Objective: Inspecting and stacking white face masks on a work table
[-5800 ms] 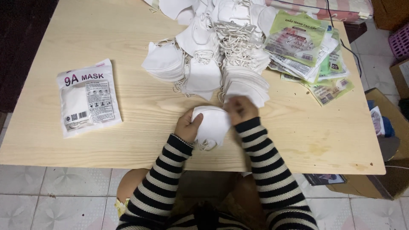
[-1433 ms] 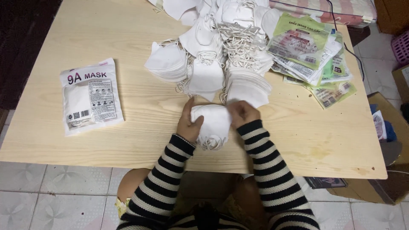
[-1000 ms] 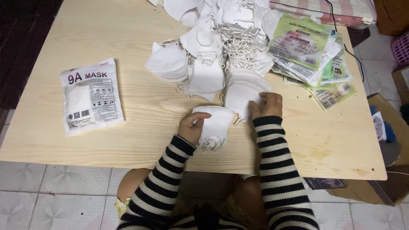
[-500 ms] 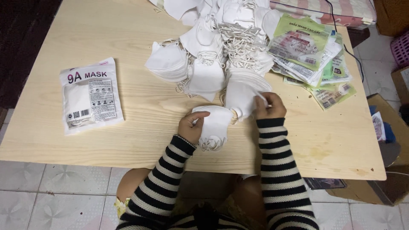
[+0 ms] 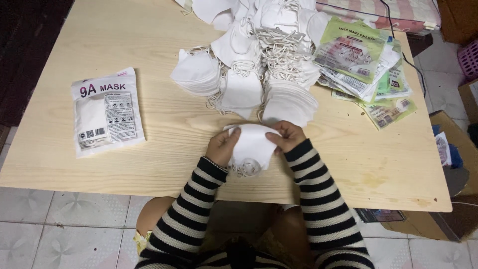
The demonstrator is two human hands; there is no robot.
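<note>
Fingers of both hands, left (image 5: 222, 146) and right (image 5: 287, 137), are clamped on a white mask (image 5: 252, 145) at the near middle of the counter (image 5: 164, 134). Mask stacks (image 5: 259, 69) lie just beyond; a sealed pack (image 5: 106, 111) lies far left, green packets (image 5: 363, 60) far right.

Your view: bright, even overhead light, soft shadows under your hands (image 5: 254, 144), sharp focus, dim upper-left corner.

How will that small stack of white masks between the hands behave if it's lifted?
Probably light and soft: the white masks look like thin folded fabric. Their ear loops hang loose and may snag. Both the left hand and right hand grip it, suggesting layers could slide apart.
</note>
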